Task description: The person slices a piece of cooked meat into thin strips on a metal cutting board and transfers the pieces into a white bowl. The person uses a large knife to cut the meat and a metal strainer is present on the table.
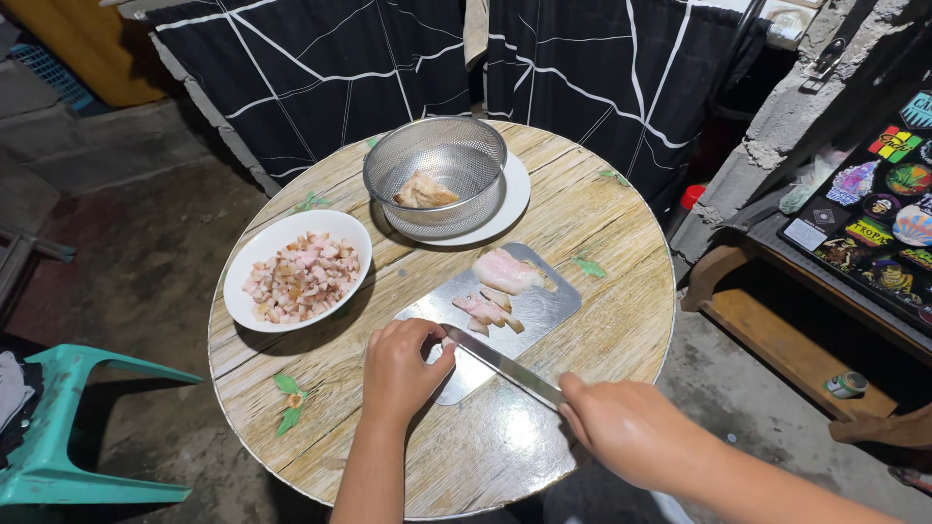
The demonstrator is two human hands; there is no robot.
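On metal board: left hand fingers curled, touching knife blade; right hand fingers gripping handle.

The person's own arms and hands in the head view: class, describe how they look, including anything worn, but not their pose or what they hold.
Both arms are bare from the bottom edge of the picture up to the hands: no sleeves show. The left hand and the right hand wear no gloves, and no rings, watch or bracelets are visible. No marks or tattoos can be made out on either forearm.
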